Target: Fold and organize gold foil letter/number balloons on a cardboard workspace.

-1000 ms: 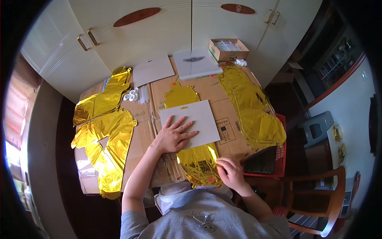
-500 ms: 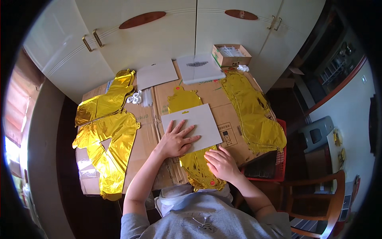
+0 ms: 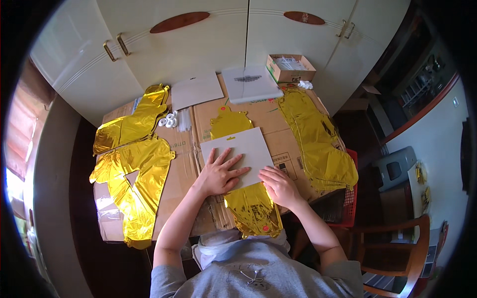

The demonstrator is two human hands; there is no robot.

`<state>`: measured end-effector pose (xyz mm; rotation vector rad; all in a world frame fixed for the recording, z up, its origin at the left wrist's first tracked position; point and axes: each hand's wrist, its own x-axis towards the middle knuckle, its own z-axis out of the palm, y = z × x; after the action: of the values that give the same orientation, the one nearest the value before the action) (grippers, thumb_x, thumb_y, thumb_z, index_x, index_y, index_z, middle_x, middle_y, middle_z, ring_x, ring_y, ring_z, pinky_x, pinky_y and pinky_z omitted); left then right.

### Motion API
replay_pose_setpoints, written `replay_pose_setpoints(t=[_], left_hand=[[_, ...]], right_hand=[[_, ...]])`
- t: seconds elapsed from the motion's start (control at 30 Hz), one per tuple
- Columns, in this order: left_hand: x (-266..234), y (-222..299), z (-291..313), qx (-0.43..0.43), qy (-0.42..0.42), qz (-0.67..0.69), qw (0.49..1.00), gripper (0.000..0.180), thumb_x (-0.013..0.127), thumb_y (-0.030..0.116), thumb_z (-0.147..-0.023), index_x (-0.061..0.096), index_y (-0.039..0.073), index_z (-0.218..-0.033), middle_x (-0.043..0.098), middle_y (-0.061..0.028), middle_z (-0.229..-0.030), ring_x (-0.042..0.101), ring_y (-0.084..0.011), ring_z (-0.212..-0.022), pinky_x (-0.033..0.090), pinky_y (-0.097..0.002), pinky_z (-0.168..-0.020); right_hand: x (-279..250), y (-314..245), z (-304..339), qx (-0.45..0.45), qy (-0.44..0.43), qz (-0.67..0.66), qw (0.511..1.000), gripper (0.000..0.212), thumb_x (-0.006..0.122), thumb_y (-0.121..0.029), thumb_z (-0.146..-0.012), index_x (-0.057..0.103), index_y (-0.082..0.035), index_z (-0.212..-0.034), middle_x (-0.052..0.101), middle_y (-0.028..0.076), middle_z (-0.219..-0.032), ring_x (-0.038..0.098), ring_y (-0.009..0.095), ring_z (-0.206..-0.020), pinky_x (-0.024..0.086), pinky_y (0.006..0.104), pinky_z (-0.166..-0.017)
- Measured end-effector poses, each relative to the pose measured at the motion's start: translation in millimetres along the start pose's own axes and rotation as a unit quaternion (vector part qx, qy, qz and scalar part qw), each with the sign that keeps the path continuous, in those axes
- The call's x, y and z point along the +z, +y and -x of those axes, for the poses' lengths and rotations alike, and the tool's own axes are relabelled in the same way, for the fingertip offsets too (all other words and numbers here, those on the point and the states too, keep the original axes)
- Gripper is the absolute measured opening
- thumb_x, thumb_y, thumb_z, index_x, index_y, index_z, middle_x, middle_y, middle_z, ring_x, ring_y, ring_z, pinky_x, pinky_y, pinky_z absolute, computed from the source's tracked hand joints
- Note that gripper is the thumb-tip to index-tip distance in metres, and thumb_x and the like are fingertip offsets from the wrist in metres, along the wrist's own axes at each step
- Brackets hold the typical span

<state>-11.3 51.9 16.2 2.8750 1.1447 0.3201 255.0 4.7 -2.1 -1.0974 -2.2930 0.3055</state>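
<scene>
My left hand (image 3: pixel 221 173) lies flat, fingers spread, on a white card (image 3: pixel 244 151) that covers the middle of a flat gold foil balloon (image 3: pixel 251 211). The balloon's top end pokes out beyond the card's far edge; its lower end hangs over the near edge of the worktop toward my chest. My right hand (image 3: pixel 279 186) rests palm down at the card's lower right corner, touching both card and foil, fingers loosely curled.
The worktop is flattened cardboard boxes (image 3: pixel 184 164). Gold foil balloons (image 3: pixel 131 169) lie at left and another (image 3: pixel 318 136) at right. White cards (image 3: pixel 197 90), a small open box (image 3: pixel 289 67), white straws and rings (image 3: pixel 176 119) sit at the back. A red crate (image 3: pixel 348 203) and wooden chair (image 3: pixel 397 258) stand at right.
My right hand moved up from the balloon's lower end to the card's lower right corner. My left hand stays pressed on the card.
</scene>
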Motion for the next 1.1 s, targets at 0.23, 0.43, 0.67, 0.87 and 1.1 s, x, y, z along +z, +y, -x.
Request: replay_pose_setpoints(t=[0.23,0.43,0.67,0.87,1.1], left_hand=[[1.4,-4.0,0.0,0.004,-0.018,0.017,1.000,0.050,0.050,0.037,-0.090,0.048,0.041,-0.140,0.038,-0.0050,-0.153,0.029,-0.0375,-0.142,0.010,-0.0649,-0.113],[-0.1,-4.1,-0.8,0.002,-0.022,0.022,1.000,0.049,0.049,0.038,-0.091,0.048,0.041,-0.140,0.037,-0.0047,-0.153,0.029,-0.0371,-0.142,0.011,-0.0642,-0.113],[1.2,-6.3,-1.6,0.007,-0.004,0.026,1.000,0.048,0.052,0.037,-0.090,0.050,0.040,-0.138,0.040,-0.0045,-0.151,0.030,-0.0363,-0.142,0.011,-0.0650,-0.113],[1.0,-7.5,-1.9,0.006,-0.003,0.031,0.999,0.048,0.053,0.036,-0.090,0.051,0.039,-0.138,0.041,-0.0043,-0.150,0.031,-0.0364,-0.142,0.010,-0.0664,-0.112],[1.6,-9.7,-2.7,0.004,-0.005,0.040,0.999,0.047,0.052,0.037,-0.091,0.051,0.039,-0.138,0.042,-0.0043,-0.150,0.030,-0.0360,-0.142,0.007,-0.0669,-0.112]], right_hand=[[1.9,3.9,1.2,0.031,-0.010,-0.040,0.999,0.031,0.056,-0.002,-0.086,0.066,-0.004,-0.115,0.063,0.012,-0.124,0.054,0.027,-0.124,0.038,0.0429,-0.109],[-3.8,10.7,-2.3,0.021,-0.040,-0.031,0.999,0.031,0.055,0.000,-0.085,0.067,-0.005,-0.114,0.064,0.010,-0.123,0.055,0.025,-0.122,0.038,0.0434,-0.109],[-0.1,17.4,0.1,0.011,-0.026,-0.052,0.998,0.032,0.053,0.001,-0.086,0.066,-0.005,-0.115,0.063,0.010,-0.125,0.054,0.025,-0.124,0.037,0.0440,-0.111],[-2.2,14.4,-0.5,0.007,-0.026,-0.029,0.999,0.034,0.054,0.001,-0.086,0.064,-0.004,-0.118,0.061,0.011,-0.128,0.052,0.025,-0.126,0.036,0.0431,-0.112],[0.5,15.2,-0.5,0.003,-0.027,-0.013,1.000,0.035,0.055,0.001,-0.085,0.064,-0.004,-0.118,0.061,0.011,-0.128,0.052,0.025,-0.126,0.036,0.0425,-0.112]])
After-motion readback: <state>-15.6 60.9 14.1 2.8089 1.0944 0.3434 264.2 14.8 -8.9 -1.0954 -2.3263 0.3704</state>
